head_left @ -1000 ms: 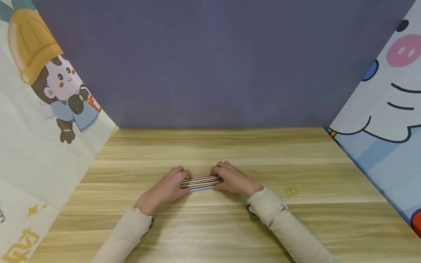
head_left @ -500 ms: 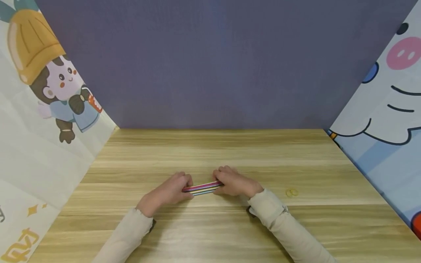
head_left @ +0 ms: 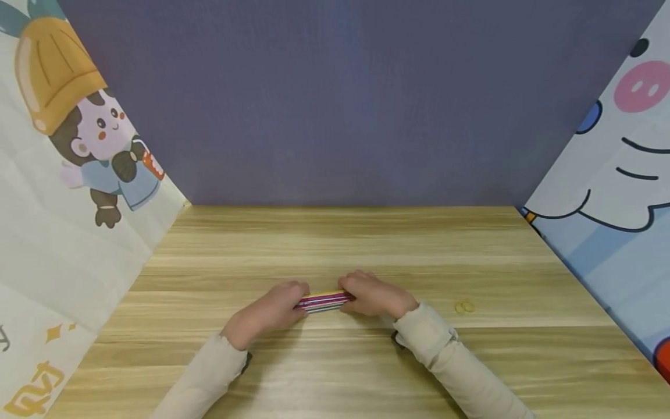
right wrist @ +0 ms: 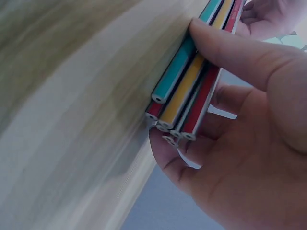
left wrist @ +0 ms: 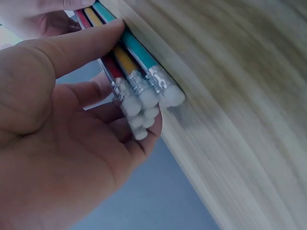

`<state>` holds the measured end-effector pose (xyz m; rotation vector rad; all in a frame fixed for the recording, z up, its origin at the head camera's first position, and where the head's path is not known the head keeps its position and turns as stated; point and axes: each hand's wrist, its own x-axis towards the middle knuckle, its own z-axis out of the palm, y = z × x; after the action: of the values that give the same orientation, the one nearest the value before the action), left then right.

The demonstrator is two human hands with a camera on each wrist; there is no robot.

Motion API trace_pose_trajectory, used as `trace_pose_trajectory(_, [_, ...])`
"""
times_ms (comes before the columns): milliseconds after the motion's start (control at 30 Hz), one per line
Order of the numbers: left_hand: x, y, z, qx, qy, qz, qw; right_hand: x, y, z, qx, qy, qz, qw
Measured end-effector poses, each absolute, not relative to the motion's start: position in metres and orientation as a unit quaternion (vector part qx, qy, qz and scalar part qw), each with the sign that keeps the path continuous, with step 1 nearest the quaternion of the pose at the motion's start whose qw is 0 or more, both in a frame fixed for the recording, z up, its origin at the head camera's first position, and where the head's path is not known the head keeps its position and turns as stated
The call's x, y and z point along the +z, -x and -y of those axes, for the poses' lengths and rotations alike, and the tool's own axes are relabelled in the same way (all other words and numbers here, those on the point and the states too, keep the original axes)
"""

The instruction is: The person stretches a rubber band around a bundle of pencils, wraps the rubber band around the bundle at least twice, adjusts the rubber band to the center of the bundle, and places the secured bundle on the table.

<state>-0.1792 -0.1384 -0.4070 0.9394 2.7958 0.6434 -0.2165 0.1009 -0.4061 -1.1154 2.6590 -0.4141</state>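
A bundle of several striped pencils [head_left: 325, 301] lies crosswise between both hands, just over the table. My left hand [head_left: 272, 306] grips the eraser end; the left wrist view shows white erasers [left wrist: 172, 96] in metal ferrules, with the thumb across the top. My right hand [head_left: 373, 295] holds the other end, where flat, unsharpened pencil tips [right wrist: 158, 98] show in the right wrist view. Teal, yellow and red pencils are uppermost there. The fingers curl beneath the bundle, and the pencil ends stand slightly uneven.
Two thin yellow rubber bands [head_left: 464, 306] lie on the wooden table [head_left: 335, 244] to the right of the right hand. A dark panel [head_left: 335, 105] rises at the table's back edge, with cartoon-printed sheets [head_left: 623, 174] at both sides.
The left hand has shifted slightly right and nearer the body, so the gap between the hands is a little smaller. The bundle has turned, with pink-red pencils now showing on its side.
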Motion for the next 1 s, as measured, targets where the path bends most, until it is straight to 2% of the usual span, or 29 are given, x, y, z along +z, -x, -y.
trace_pose_trajectory(433, [-0.404,0.17,0.134,0.157,-0.302,-0.938,0.061,-0.402,0.214,-0.102,-0.155,0.395,-0.898,0.116])
trace_pose_trajectory(667, [-0.389,0.168,0.136,0.187,-0.296,-0.931,0.107,-0.393,0.215,-0.107,-0.213,0.4,-0.877,0.158])
trace_pose_trajectory(1000, [-0.37,0.159,0.137,0.255,-0.331,-0.892,0.174,-0.365,0.207,-0.119,-0.214,0.405,-0.873,0.168])
